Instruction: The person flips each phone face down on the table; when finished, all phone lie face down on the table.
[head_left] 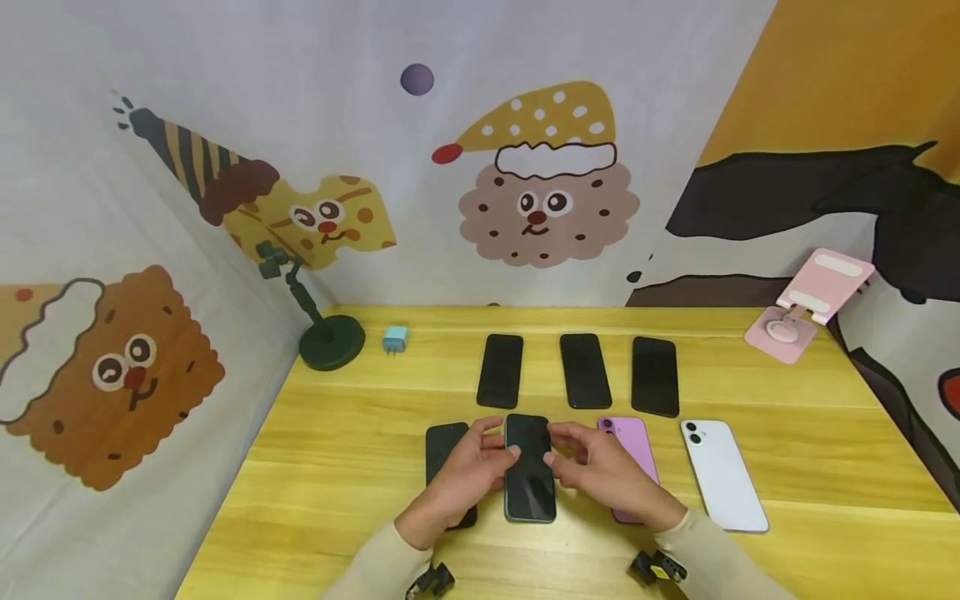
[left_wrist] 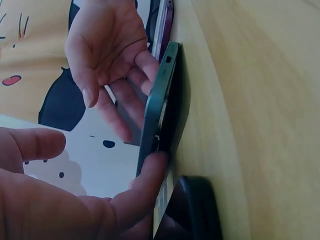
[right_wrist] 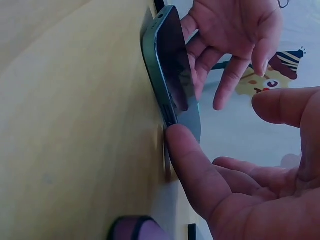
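Note:
A dark green phone (head_left: pixel 530 479) lies screen up in the front row on the wooden table (head_left: pixel 337 467). My left hand (head_left: pixel 468 475) touches its left edge with a straight finger, thumb held apart. My right hand (head_left: pixel 600 471) touches its right edge the same way. In the left wrist view a fingertip (left_wrist: pixel 149 172) of the left hand (left_wrist: pixel 75 200) presses the phone's side (left_wrist: pixel 160 100), with the right hand (left_wrist: pixel 105 45) beyond. The right wrist view shows a finger (right_wrist: pixel 182 150) of the right hand (right_wrist: pixel 250 190) on the phone (right_wrist: pixel 170 65), whose far end looks slightly raised, and the left hand (right_wrist: pixel 235 30) beyond.
A black phone (head_left: pixel 442 450) lies partly under my left hand, a purple phone (head_left: pixel 633 446) under my right, and a white phone (head_left: pixel 722 473) further right. Three black phones (head_left: pixel 585 370) form the back row. A green stand (head_left: pixel 324 333), a blue charger (head_left: pixel 394 339) and a pink stand (head_left: pixel 810 304) sit behind.

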